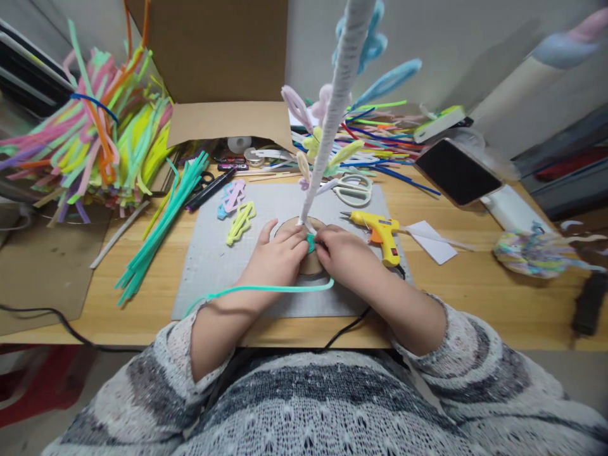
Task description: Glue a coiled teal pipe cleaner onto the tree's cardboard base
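Presumably coiling, I steady the green stem (311, 243) on the disc (312, 266) beside the post's (327, 134) foot with the left hand (281, 254), thumb splayed, while the right hand (346, 256) pinches it; next calls for guiding its tail (285, 289) round.

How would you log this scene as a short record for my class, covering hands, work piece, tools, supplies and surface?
Left hand: the left hand is over the round base, fingertips beside a green strip
Right hand: the right hand meets it there; exact grip hidden
Work piece: white wrapped post rising from the base
Tools: yellow glue gun, white-handled scissors
Supplies: bundle of green sticks, yellow zigzag shape
Surface: grey mat on a wooden table
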`<state>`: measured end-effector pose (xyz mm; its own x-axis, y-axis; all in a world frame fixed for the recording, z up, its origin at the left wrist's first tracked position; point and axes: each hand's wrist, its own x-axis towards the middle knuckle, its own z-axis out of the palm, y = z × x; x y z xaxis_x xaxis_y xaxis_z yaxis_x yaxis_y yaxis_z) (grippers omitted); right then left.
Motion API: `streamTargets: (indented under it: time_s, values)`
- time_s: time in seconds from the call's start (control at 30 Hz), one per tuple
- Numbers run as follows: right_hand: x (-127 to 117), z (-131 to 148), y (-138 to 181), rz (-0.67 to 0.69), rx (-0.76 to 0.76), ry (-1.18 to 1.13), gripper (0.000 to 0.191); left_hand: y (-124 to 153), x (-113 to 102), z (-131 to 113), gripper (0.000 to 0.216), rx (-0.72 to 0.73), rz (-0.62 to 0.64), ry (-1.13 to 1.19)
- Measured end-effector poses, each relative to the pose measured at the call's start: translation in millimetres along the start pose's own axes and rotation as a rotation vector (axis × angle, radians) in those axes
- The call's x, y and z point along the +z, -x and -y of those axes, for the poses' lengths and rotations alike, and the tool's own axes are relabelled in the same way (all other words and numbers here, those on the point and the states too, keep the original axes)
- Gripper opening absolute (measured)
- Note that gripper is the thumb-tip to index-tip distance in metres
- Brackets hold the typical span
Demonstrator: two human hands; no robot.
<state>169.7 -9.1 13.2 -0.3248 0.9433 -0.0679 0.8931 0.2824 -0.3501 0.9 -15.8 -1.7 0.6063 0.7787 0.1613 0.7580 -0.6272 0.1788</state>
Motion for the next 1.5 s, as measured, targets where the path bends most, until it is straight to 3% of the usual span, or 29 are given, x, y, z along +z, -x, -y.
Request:
streamTargets:
  time_s: [0.27, 0.73, 0.93, 1.03, 1.27, 1.5]
  values:
    - [-8, -4, 8, 0.005, -0.006, -0.095, 0.027, -1, 6, 3, 0.028, -0.038, -0.053, 0.044]
    - [-11, -10, 13, 0.100, -0.038, -0.189, 0.026, 0, 9, 0, 0.040, -0.054, 0.015, 0.006]
    - [-16, -14, 27, 0.115, -0.170, 0.014, 0.028, 1, 10, 0, 0.041, -0.064, 0.021, 0.025]
    - [-11, -9, 35, 0.055, -0.190, 0.129, 0.026, 2, 13, 1, 0.039, -0.072, 0.022, 0.036]
    - [12, -9, 40, -0.193, -0.330, 0.144, 0.022, 2, 15, 2, 0.036, -0.083, 0.016, 0.013]
    - [16, -7, 44, -0.208, -0.333, 0.148, 0.024, 2, 17, 1, 0.036, -0.093, -0.003, 0.022]
